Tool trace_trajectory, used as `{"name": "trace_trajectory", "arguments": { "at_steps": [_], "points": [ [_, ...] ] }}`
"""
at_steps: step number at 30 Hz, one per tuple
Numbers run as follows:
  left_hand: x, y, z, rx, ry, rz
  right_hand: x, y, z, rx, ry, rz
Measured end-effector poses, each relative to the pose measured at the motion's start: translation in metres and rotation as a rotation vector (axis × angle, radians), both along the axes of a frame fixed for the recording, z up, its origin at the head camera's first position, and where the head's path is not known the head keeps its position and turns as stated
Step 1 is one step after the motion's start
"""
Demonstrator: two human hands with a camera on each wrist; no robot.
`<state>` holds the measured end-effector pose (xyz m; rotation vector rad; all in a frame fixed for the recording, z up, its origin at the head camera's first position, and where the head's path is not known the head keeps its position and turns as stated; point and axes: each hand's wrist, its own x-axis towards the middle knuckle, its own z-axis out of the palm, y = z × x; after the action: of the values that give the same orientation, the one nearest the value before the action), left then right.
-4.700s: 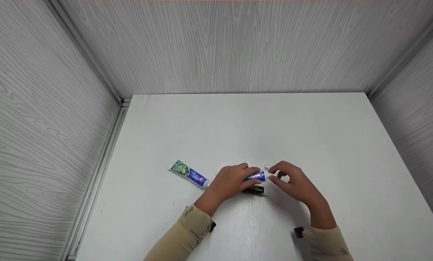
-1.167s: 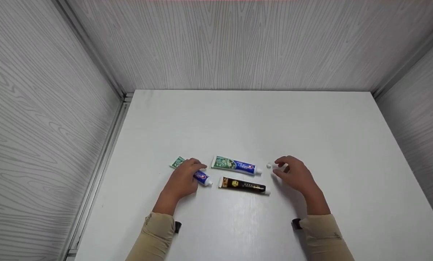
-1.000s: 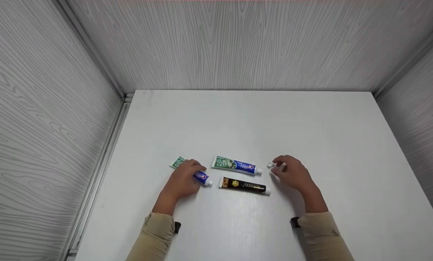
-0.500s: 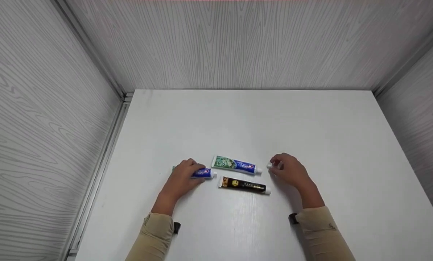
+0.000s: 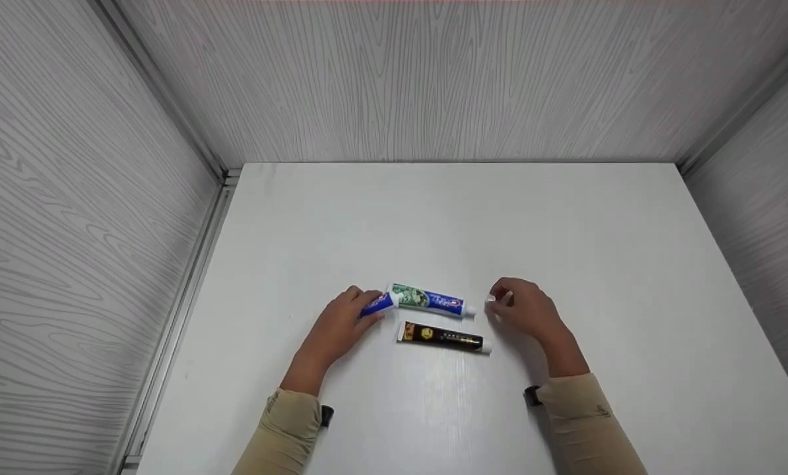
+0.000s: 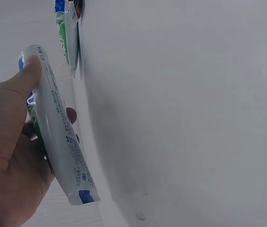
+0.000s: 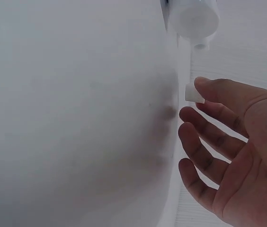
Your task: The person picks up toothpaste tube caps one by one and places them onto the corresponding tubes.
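Observation:
My left hand (image 5: 338,326) grips a blue-and-green toothpaste tube (image 5: 379,303), its nozzle end pointing right. The white printed back of this tube (image 6: 57,127) faces the left wrist camera, with the thumb along one side. A small white ribbed cap (image 7: 194,93) is pinched between thumb and index finger of my right hand (image 5: 526,310); the other fingers are loosely bent. Between the hands lies a second blue-and-green toothpaste tube (image 5: 430,301), its left end partly behind the held tube. Nearer to me lies a black toothpaste tube (image 5: 443,336), with a white end at right.
Everything lies on a white tabletop (image 5: 460,224). Grey wood-grain panels stand behind the table (image 5: 400,86) and at both sides. In the right wrist view, a white tube end (image 7: 197,21) with a narrow nozzle shows at the top.
Earlier my left hand held another tube, which now lies on the table. It has since taken the left tube, raised and turned it rightward. My right fingers have closed on the cap.

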<state>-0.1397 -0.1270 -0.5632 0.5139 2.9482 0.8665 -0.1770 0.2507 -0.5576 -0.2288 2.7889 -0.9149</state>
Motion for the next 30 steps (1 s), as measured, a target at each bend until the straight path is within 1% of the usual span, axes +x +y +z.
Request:
{"name": "trace_trajectory", "arguments": {
  "at_steps": [4, 9, 16, 23, 26, 30],
  "points": [
    [-0.001, 0.008, 0.002, -0.009, 0.026, 0.001, 0.003, 0.003, 0.003, -0.014, 0.002, -0.009],
    [-0.003, 0.019, 0.006, -0.010, 0.059, -0.032, 0.008, 0.006, 0.007, -0.048, 0.052, -0.013],
    [-0.004, 0.033, 0.015, -0.006, 0.046, -0.081, 0.017, 0.010, 0.016, -0.085, 0.134, 0.002],
    [-0.002, 0.046, 0.024, 0.008, 0.052, -0.148, 0.025, 0.009, 0.022, -0.103, 0.210, 0.022],
    [-0.001, 0.051, 0.027, -0.004, 0.070, -0.179, 0.027, 0.008, 0.023, -0.114, 0.244, 0.034],
    [0.000, 0.060, 0.031, -0.037, 0.100, -0.218, 0.032, 0.006, 0.026, -0.136, 0.262, 0.054]
  ]
}}
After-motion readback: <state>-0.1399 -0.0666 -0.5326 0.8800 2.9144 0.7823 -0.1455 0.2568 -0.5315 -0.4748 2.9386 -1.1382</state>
